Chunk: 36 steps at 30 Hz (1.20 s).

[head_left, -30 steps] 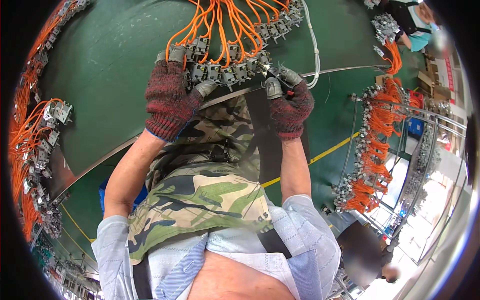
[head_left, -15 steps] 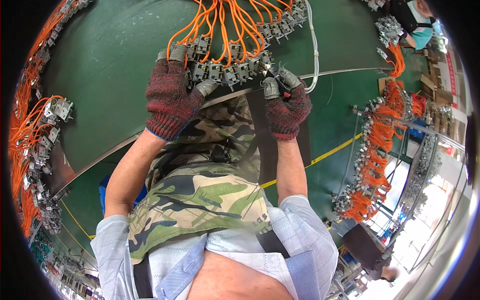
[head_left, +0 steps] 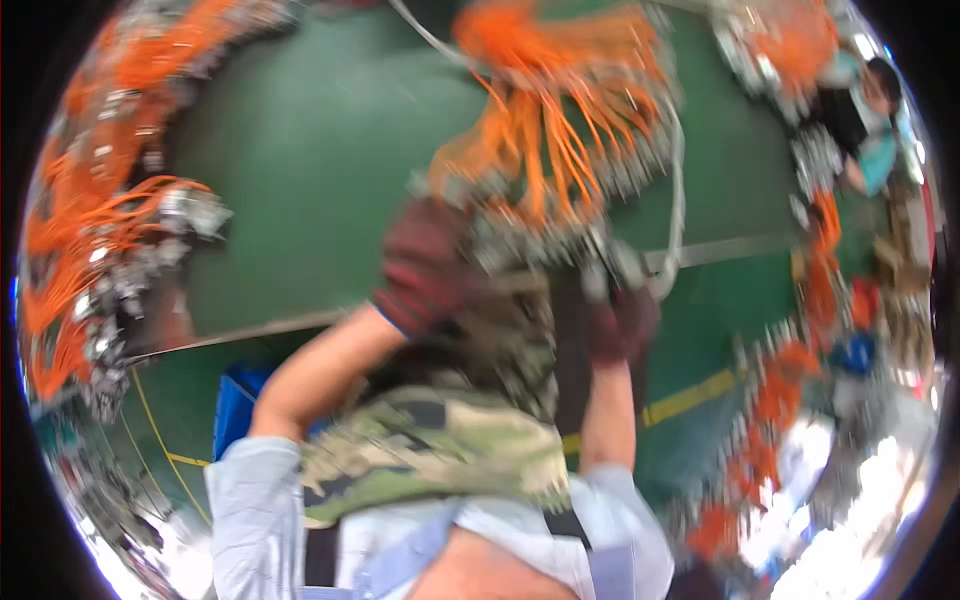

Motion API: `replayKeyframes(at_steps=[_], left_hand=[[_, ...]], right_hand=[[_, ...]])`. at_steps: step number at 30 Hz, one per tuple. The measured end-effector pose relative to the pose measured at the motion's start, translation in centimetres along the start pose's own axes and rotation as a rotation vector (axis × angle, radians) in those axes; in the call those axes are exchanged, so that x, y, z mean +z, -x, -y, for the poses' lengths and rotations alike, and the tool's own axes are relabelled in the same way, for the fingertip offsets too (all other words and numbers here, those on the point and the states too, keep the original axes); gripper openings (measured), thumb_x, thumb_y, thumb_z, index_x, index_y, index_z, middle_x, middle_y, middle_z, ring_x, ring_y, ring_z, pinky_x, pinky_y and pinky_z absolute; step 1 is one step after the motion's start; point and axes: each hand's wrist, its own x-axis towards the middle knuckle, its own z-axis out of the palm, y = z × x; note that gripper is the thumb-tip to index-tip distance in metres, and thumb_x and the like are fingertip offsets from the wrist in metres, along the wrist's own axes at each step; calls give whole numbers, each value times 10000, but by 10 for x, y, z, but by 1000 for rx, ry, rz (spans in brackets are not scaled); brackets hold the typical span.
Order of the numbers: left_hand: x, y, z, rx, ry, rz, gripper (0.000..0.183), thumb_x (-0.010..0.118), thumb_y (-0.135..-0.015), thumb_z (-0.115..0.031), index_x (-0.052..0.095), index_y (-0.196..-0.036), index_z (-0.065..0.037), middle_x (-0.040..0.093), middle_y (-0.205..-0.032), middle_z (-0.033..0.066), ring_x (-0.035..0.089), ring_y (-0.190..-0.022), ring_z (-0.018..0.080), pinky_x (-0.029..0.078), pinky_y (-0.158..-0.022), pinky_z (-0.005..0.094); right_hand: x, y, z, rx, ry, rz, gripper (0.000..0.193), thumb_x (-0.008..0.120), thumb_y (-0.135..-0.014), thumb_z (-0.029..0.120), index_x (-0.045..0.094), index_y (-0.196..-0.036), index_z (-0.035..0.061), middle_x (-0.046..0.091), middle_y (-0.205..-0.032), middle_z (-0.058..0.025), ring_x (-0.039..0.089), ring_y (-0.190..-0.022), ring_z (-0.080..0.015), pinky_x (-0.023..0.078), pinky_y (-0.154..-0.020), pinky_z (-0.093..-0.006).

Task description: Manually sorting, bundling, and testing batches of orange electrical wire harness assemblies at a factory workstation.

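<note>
A bundle of orange cables lies on the green worktable, with a row of small grey metal connector pieces on its near ends. My left hand, in a dark red knitted glove with grey fingertips, is at the left end of this row; motion smears its fingers. My right hand, gloved alike, is closed just right of the row, near the table edge. Between its fingers is a small hand tool, clearer in the earlier picture with a metal tip and a bit of red; its exact kind is hard to make out.
A white cable loops down right of the bundle. More orange cables with metal ends hang along the left. Another rack of orange cables stands at the right. A blue bin is below the table edge. A person is at the far right.
The whole view has shifted and blurred, so the bundle and both hands appear lower and further right. More of the orange cable bundle shows. Both hands stay by the connector row.
</note>
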Motion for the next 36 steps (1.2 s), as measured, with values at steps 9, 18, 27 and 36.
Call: replayKeyframes(at_steps=[9, 18, 27, 36], left_hand=[[-43, 3, -33, -78, 91, 65, 666, 690, -875, -360, 516, -1402, 8, 636, -1149, 274, 610, -1097, 441, 493, -972, 529], [-24, -2, -15, -54, 13, -52, 729, 697, -890, -394, 475, -1455, 9, 571, -1320, 321, 558, -1219, 471, 448, -1060, 542], [-45, 1, -22, -28, -139, 52, 597, 712, -834, -367, 610, -1305, -15, 585, -1266, 308, 570, -1167, 464, 469, -983, 540], [-22, -33, -2, 245, -84, 54, 650, 741, -806, -430, 625, -1327, -58, 551, -1302, 310, 499, -1247, 521, 395, -1094, 600]], right_hand=[[-7, -5, 12, -16, -239, -117, 199, 745, -845, 39, 741, -1043, 19, 700, -927, -97, 556, -679, -191, 437, -588, -335], [8, -20, 11, -50, -216, -56, 294, 752, -825, 13, 706, -1107, 83, 715, -1012, -144, 714, -891, -337, 579, -757, -424], [-19, -17, 18, -177, -102, -46, 265, 774, -811, 100, 734, -1073, 88, 727, -989, -164, 723, -870, -375, 584, -739, -426], [-18, -14, 1, -124, -130, 134, 352, 765, -836, 161, 745, -1183, 99, 745, -1108, -159, 715, -1030, -361, 565, -901, -442]])
